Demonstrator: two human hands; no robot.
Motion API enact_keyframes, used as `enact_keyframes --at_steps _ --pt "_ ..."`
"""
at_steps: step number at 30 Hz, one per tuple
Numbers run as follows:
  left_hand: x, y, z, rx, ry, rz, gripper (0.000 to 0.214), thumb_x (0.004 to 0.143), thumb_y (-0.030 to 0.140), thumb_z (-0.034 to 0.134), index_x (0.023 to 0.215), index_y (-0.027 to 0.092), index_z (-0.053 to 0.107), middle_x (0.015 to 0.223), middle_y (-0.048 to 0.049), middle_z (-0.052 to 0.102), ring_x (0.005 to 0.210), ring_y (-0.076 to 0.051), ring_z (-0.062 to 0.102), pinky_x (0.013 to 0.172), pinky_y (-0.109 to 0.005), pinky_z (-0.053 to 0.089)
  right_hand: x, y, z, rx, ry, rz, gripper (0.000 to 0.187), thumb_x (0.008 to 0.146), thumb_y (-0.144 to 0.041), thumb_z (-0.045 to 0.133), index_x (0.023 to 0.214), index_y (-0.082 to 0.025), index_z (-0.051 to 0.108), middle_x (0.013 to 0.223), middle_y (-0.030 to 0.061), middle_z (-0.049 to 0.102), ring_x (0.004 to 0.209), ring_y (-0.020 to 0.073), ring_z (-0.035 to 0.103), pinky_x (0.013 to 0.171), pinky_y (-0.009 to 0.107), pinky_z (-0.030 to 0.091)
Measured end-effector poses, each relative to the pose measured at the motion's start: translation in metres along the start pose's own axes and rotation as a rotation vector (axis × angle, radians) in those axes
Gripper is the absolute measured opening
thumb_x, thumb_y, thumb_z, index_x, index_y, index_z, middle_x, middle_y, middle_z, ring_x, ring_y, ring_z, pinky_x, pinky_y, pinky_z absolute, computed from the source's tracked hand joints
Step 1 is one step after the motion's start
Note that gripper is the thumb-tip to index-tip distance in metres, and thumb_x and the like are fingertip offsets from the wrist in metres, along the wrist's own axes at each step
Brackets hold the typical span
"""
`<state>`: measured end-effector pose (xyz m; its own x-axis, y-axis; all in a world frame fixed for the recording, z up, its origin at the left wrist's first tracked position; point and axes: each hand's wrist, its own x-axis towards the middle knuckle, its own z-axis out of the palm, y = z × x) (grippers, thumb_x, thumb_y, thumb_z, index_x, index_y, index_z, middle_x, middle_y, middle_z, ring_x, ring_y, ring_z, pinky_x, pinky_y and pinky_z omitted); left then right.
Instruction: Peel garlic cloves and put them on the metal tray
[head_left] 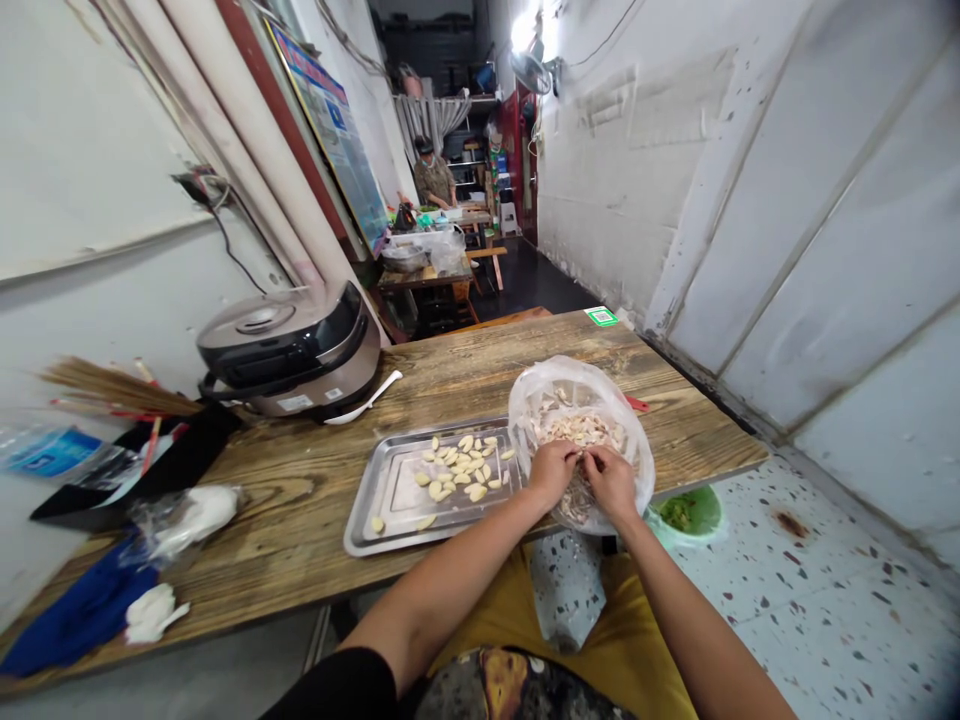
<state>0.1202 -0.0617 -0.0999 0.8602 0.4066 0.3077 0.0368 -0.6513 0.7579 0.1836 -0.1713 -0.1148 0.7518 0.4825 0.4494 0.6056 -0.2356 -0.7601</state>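
Note:
Both my hands meet over a clear plastic bag (568, 395) of garlic and papery skins at the near edge of a wooden table (315, 480). My left hand (551, 470) and my right hand (611, 482) have their fingers pinched together on a small garlic clove between them, too small to see well. Just left of the bag lies a metal tray (382, 500) with several peeled garlic cloves (461, 468) scattered on it.
A rice cooker (292, 345) with a white spoon (367, 400) stands at the table's back left. Skewers (112, 390), a black holder, a blue cloth (82, 615) and white wads lie at left. A green bin (690, 512) sits on the floor at right. Another person works far down the corridor.

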Motion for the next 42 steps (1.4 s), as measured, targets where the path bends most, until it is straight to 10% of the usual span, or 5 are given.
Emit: enact_keyframes --at_steps 14,28,42 --pt "0.013 0.008 -0.01 -0.808 0.059 -0.391 0.014 0.067 0.015 0.061 0.081 0.011 0.058 0.06 -0.001 0.065 0.057 -0.013 0.063 0.062 -0.028 0.053 -0.003 0.0 0.002 0.018 0.061 0.08 0.031 0.083 -0.037 0.042 0.068 -0.017 0.06 0.062 0.0037 0.059 0.06 0.0158 0.052 0.058 0.026 0.04" --pt "0.004 0.002 -0.01 -0.088 0.004 -0.006 0.022 0.071 0.013 0.055 0.089 0.016 0.067 0.079 -0.0029 0.067 0.07 -0.013 0.059 0.068 -0.024 0.048 -0.003 0.002 0.002 0.175 0.035 0.045 0.029 0.083 -0.038 0.046 0.091 -0.019 0.066 0.091 0.0077 0.066 0.086 0.0205 0.059 0.081 0.035 0.044" --pt "0.0 0.001 -0.007 -0.005 0.019 0.044 0.018 0.073 0.014 0.058 0.087 0.018 0.069 0.083 -0.004 0.069 0.078 -0.016 0.061 0.077 -0.029 0.047 -0.005 -0.002 -0.001 0.051 0.02 -0.029 0.027 0.085 -0.03 0.04 0.085 -0.017 0.063 0.083 0.0076 0.064 0.079 0.0195 0.057 0.075 0.032 0.044"
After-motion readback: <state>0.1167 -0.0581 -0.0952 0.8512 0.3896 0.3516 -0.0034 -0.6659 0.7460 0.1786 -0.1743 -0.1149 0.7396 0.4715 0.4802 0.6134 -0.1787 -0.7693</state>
